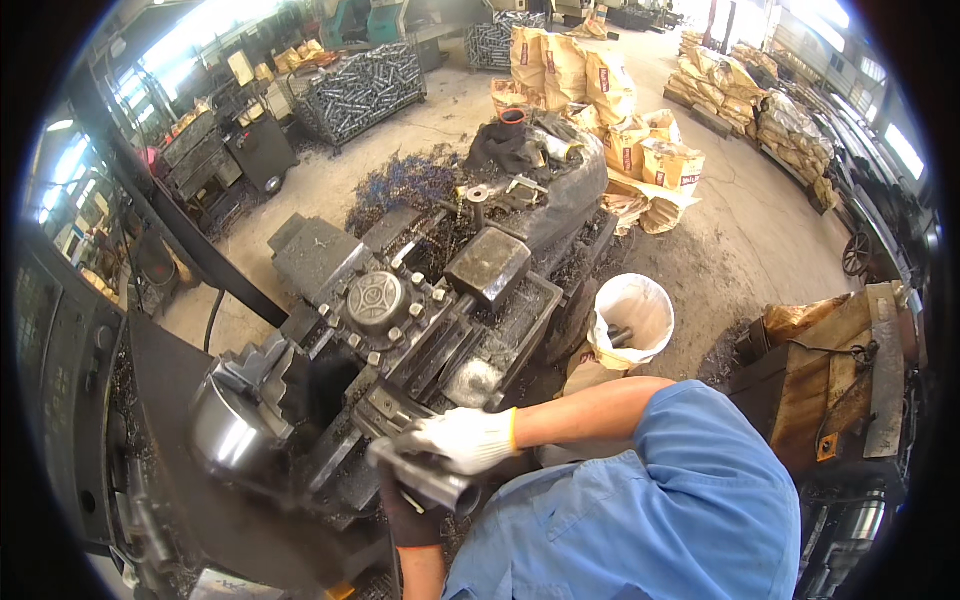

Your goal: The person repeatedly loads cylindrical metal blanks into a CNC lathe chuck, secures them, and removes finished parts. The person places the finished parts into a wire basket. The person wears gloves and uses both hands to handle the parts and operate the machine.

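Observation:
A short grey metal tube (432, 482) is held in front of the lathe, just right of the chuck (232, 418). My right hand (462, 438), in a white glove, grips it from above. Beneath the tube sits my left hand (408, 515), in a dark glove, closed around it from below. The tube's open end points toward my blue sleeve. The lathe's carriage with a round bolted tool post (378, 300) lies just beyond my hands.
A lined white bucket (632, 318) stands on the floor right of the lathe. A rusty metal stand (830, 385) is at my right. Stacked yellow sacks (600, 90), wire crates of metal parts (360, 90) and a pile of swarf (400, 185) lie farther off.

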Tool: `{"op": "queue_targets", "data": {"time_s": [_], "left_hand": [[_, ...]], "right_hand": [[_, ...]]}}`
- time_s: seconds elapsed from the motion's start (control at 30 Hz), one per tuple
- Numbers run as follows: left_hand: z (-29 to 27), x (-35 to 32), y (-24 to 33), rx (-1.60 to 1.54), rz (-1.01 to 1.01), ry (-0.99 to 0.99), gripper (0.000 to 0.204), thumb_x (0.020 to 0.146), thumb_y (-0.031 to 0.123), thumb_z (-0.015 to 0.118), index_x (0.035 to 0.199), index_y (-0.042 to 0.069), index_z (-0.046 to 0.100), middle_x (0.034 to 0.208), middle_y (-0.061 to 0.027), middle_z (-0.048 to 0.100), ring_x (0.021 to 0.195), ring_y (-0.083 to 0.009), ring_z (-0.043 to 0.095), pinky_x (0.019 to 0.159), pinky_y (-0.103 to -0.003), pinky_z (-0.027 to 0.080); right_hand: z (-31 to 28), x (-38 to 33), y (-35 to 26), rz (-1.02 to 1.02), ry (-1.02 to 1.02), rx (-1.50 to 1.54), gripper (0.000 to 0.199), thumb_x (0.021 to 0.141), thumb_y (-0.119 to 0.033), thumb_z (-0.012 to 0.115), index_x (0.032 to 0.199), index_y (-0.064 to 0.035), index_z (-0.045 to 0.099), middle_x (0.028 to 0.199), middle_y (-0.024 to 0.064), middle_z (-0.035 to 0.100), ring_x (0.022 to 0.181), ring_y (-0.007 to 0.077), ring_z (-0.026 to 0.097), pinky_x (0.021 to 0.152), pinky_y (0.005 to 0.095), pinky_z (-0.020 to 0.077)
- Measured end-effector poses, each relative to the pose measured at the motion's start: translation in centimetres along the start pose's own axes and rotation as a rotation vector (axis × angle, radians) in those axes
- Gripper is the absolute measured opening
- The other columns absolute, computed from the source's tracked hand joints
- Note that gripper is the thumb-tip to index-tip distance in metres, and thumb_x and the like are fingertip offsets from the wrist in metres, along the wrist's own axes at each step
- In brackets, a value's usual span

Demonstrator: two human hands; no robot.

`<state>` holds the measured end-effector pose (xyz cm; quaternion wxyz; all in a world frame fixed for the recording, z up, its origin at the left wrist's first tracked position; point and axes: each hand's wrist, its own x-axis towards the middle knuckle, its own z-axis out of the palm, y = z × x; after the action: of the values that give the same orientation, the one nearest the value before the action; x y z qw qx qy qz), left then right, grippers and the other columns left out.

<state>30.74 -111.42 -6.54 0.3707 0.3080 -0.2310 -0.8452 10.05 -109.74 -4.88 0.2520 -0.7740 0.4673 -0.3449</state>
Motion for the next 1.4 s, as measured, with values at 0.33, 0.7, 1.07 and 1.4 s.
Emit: {"op": "queue_targets", "data": {"time_s": [0.33,0.7,1.07,1.4], "left_hand": [[-7.0,0.4,5.3,0.076,0.283,0.252,0.059,0.107,0.06,0.056,0.14,0.012,0.063,0.116,-0.0073,0.071,0.1,-0.0232,0.071,0.085,-0.039,0.062],[3.3,6.0,11.9,0.231,0.911,-0.033,0.098,0.102,0.064,0.062,0.17,0.006,0.02,0.172,-0.0137,0.029,0.158,-0.0305,0.031,0.129,-0.049,0.027],[-8.2,-1.3,3.0,0.287,0.596,0.645,0.057,0.105,0.044,0.068,0.14,0.0,0.06,0.132,-0.0176,0.069,0.121,-0.0292,0.069,0.107,-0.045,0.055],[-21.0,-11.6,-2.0,-0.392,0.846,0.936,0.04,0.105,0.055,0.058,0.093,0.017,0.064,0.086,0.0002,0.063,0.08,-0.0224,0.061,0.074,-0.043,0.052]], "right_hand": [[0.4,6.5,1.6,0.578,-0.123,0.229,0.059,0.085,-0.041,0.075,0.121,0.0048,0.07,0.106,0.0255,0.076,0.103,0.0378,0.074,0.091,0.0465,0.0562],[-7.3,19.3,-4.1,0.191,-0.223,0.05,0.089,0.067,-0.051,0.089,0.132,0.0028,0.061,0.119,0.0262,0.072,0.109,0.0398,0.073,0.095,0.0442,0.0572],[-14.8,31.8,9.1,-0.158,-0.522,-1.065,0.041,0.079,-0.023,0.082,0.116,-0.0079,0.072,0.106,0.0174,0.077,0.098,0.0363,0.077,0.086,0.0473,0.0629],[-8.4,34.4,12.6,0.079,-0.796,-0.514,0.071,0.071,-0.041,0.086,0.124,0.0023,0.067,0.114,0.0266,0.076,0.106,0.0395,0.075,0.091,0.0467,0.0586]]}}
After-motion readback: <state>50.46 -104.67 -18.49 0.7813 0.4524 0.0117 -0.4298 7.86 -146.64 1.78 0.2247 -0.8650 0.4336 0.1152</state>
